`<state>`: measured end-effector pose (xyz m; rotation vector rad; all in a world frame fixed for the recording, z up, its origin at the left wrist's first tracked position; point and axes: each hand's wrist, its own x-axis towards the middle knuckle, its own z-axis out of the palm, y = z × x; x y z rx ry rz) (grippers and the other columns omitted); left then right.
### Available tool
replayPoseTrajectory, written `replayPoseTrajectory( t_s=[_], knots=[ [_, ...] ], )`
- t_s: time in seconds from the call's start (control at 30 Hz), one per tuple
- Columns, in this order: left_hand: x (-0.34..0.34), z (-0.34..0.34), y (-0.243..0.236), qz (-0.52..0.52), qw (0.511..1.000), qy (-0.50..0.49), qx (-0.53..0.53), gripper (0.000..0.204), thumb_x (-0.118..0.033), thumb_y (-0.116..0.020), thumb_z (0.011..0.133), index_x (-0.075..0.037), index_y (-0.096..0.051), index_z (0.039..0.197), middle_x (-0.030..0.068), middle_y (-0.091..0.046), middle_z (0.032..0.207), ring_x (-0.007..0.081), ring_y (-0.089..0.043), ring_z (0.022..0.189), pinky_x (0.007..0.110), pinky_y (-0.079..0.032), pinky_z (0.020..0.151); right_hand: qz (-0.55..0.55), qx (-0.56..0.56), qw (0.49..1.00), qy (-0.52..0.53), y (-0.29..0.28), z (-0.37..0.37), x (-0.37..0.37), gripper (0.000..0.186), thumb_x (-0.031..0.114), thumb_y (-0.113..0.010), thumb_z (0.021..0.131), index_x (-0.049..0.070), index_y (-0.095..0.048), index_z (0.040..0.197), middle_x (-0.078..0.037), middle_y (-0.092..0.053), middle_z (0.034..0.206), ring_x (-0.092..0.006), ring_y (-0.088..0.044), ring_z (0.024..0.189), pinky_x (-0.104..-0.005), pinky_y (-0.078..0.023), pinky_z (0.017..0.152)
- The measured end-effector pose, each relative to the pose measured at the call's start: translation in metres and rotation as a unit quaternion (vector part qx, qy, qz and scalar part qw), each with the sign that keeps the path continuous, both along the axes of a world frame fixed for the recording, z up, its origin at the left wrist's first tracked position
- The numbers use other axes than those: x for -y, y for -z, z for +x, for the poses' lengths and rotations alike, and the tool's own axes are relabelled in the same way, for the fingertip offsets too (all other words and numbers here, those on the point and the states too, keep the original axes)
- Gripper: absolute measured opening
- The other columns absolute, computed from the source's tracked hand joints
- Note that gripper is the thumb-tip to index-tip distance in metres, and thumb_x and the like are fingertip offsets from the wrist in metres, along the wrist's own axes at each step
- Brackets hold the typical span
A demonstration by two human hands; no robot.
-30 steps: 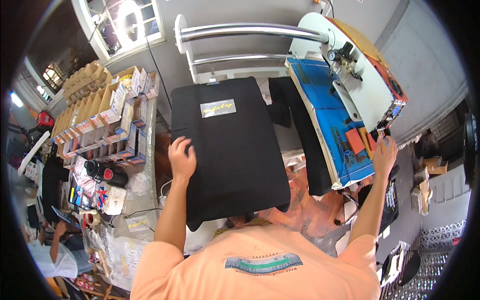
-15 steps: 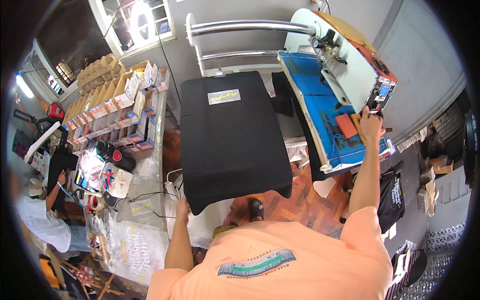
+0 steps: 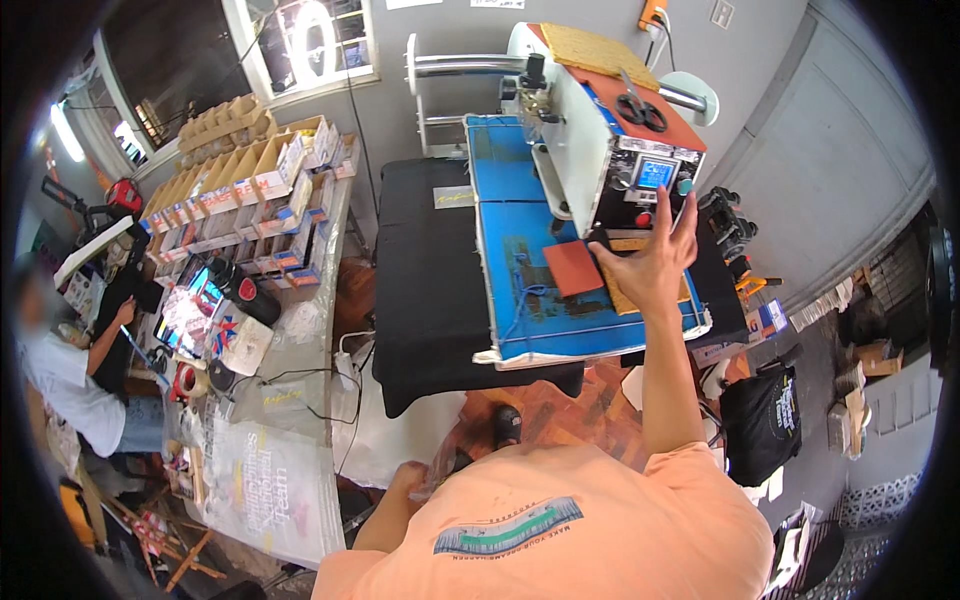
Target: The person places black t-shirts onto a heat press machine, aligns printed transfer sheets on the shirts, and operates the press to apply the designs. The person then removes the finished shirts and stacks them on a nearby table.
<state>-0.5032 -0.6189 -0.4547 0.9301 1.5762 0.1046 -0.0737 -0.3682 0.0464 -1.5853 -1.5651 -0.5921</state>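
Nearest, the left hand (image 3: 405, 478) is low at left; whether it grips anything cannot be told. Beyond, a blue rectangular board (image 3: 505, 225) covers part of a smooth black cloth (image 3: 428, 300). The right hand (image 3: 652, 268), fingers spread wide and empty, is just before the white machine's lit blue screen (image 3: 655, 173); black-handled scissors (image 3: 642, 112) lie farther, on top.

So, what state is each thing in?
Right hand: open, fingers spread near the display; contact unclear
Display: lit
Left hand: low at the person's left side, grip unclear
Blue-topped plate: over part of the black fabric; pressed down or not, unclear
Black fabric: spread out, partly covered
Scissors: lying atop the press
Ring light: lit
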Motion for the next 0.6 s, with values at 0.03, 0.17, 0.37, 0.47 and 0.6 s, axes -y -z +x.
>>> replayPoseTrajectory(
  t_s=[0.03,0.17,0.37,0.47,0.6],
  knots=[
    [-0.007,-0.005,-0.003,0.029,0.999,0.028,-0.018,0.034,-0.025,-0.06,0.088,-0.001,-0.064,0.112,0.0103,-0.068,0.09,0.0232,-0.067,0.076,0.034,-0.051,0.059,-0.013,-0.005,0.999,-0.034,-0.003,-0.009,-0.006,0.112,0.044,-0.089,0.053,0.014,-0.035,0.146,-0.031,-0.02,0.15,-0.0477,-0.032,0.132,-0.0589,-0.028,0.104],
    [-0.018,0.011,-0.072,0.04,0.972,-0.232,0.03,0.026,-0.017,-0.058,0.086,0.003,-0.066,0.1,0.01,-0.066,0.078,0.0212,-0.064,0.065,0.033,-0.05,0.054,-0.006,0.017,0.994,-0.106,-0.002,-0.052,-0.011,0.105,0.042,-0.087,0.053,0.01,-0.04,0.142,-0.038,-0.022,0.145,-0.0548,-0.029,0.131,-0.0611,-0.026,0.108],
    [0.044,-0.017,-0.022,-0.036,0.982,-0.183,-0.004,0.022,-0.018,-0.06,0.085,-0.003,-0.065,0.101,0.0085,-0.065,0.078,0.0206,-0.063,0.062,0.033,-0.049,0.052,-0.006,-0.014,0.991,-0.136,0.002,-0.117,-0.013,0.102,0.044,-0.086,0.052,0.017,-0.044,0.14,-0.03,-0.019,0.15,-0.0607,-0.023,0.13,-0.068,-0.031,0.1],
    [0.08,-0.035,0.034,0.066,0.997,0.006,0.033,0.015,-0.019,-0.055,0.092,-0.007,-0.062,0.096,0.0061,-0.061,0.076,0.0176,-0.055,0.052,0.03,-0.043,0.044,-0.038,-0.039,0.99,-0.129,0.006,-0.126,-0.012,0.104,0.046,-0.087,0.05,0.019,-0.044,0.141,-0.027,-0.018,0.152,-0.0608,-0.02,0.132,-0.0672,-0.033,0.096],
    [0.122,-0.014,0.029,0.154,0.988,0.004,0.024,0.015,-0.02,-0.052,0.093,-0.009,-0.06,0.098,0.0067,-0.06,0.077,0.0199,-0.055,0.055,0.032,-0.045,0.049,-0.03,-0.051,0.98,-0.189,0.005,-0.137,-0.005,0.087,0.046,-0.081,0.063,0.015,-0.047,0.137,-0.024,-0.024,0.151,-0.0532,-0.025,0.134,-0.061,-0.036,0.096]
  ],
)
